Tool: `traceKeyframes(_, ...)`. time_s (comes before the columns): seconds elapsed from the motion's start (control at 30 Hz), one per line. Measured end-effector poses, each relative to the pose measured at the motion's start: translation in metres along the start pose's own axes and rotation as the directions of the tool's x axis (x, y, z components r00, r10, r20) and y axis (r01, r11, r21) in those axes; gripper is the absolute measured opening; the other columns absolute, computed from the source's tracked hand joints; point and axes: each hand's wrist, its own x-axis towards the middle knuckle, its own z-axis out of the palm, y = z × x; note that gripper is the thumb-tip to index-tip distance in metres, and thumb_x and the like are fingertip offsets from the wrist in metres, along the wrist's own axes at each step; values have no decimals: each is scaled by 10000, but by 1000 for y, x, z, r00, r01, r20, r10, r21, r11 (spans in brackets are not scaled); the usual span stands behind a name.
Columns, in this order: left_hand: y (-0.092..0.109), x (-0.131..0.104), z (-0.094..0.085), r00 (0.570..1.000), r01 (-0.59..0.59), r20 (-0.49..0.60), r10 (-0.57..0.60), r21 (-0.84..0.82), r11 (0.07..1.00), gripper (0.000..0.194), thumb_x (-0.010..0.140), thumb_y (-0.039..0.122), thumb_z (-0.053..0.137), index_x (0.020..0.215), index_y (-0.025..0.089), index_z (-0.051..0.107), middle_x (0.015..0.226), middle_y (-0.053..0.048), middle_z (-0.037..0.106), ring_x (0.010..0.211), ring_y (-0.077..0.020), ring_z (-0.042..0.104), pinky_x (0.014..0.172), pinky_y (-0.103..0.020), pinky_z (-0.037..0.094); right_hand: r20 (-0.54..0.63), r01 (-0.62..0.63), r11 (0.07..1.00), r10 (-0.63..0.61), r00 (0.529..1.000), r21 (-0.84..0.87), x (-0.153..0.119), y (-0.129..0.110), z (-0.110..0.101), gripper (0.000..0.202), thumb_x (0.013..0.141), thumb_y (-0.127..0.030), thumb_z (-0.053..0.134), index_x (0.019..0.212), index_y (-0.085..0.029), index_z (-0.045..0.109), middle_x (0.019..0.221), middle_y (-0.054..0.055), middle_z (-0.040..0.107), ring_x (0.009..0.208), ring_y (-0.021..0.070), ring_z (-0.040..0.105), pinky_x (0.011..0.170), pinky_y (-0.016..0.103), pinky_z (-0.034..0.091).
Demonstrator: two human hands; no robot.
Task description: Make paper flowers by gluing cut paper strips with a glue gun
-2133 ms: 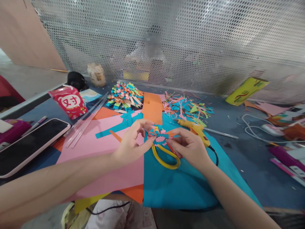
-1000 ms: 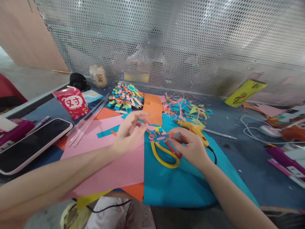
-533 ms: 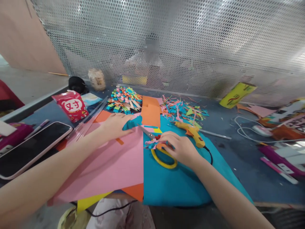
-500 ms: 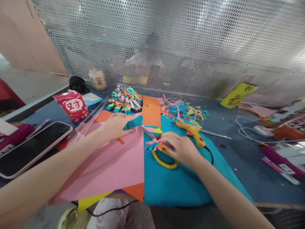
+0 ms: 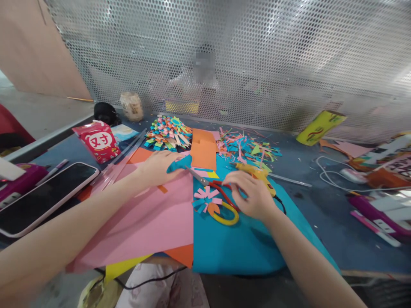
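Note:
My left hand (image 5: pixel 159 166) is over the pink paper sheet (image 5: pixel 154 226), its thumb and fingers closed on a small blue paper piece (image 5: pixel 180 164). My right hand (image 5: pixel 252 192) hovers or rests just right of the scissors, fingers loosely bent and apart, with nothing seen in them. The scissors (image 5: pixel 224 219), with red and yellow handles, lie on the blue paper sheet (image 5: pixel 237 252), blades pointing up-left. A pink-and-blue fringed paper flower (image 5: pixel 205 199) lies beside them, an orange paper bit (image 5: pixel 213 209) at its edge. The yellow glue gun (image 5: pixel 253 171) is partly behind my right hand.
An orange paper strip (image 5: pixel 204 149) lies between a pile of paper flowers (image 5: pixel 168 132) and colourful scraps (image 5: pixel 244 145). Clear glue sticks (image 5: pixel 118 164), a phone (image 5: pixel 48 196) and a red packet (image 5: pixel 98 141) are left. A perforated metal screen (image 5: pixel 257 55) stands behind; a yellow tube (image 5: pixel 321 127) is right.
My right hand has moved right, off the fringed flower, which now shows whole beside the scissors. The scissors' red handle has come into view. My left hand is nearly still.

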Motion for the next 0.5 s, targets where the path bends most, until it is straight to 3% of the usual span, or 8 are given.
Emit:
traceKeyframes(0.1,16,16,9,999,-38,2,38,-39,999,393,859,309,485,1216,158,544,1210,-134,625,1129,-277,573,942,-399,447,-214,-150,981,121,969,-123,0,11,-6,212,788,-53,459,877,-215,562,861,41,660,725,149,617,561,235,457)
traceKeyframes(0.23,40,47,23,985,-82,146,89,-55,995,394,828,279,565,1210,184,548,1036,-111,680,1022,-264,626,877,-359,463,-383,-341,925,258,887,-168,1,22,-16,135,796,-114,476,825,-209,567,783,20,633,531,112,520,526,240,433)
traceKeyframes(0.37,49,66,34,986,-56,150,76,-132,990,397,769,181,629,1163,189,576,893,-74,700,942,-232,655,805,-291,476,-401,-421,888,323,857,-183,2,27,-20,100,802,-171,464,795,-202,559,787,30,629,512,114,521,533,254,429)
traceKeyframes(0.5,50,67,36,990,-7,135,48,-291,957,372,732,67,590,1085,178,624,835,-74,703,887,-240,667,788,-313,482,-300,-456,871,392,870,-183,2,28,-17,127,811,-202,443,810,-204,570,797,27,628,495,105,511,518,242,419)
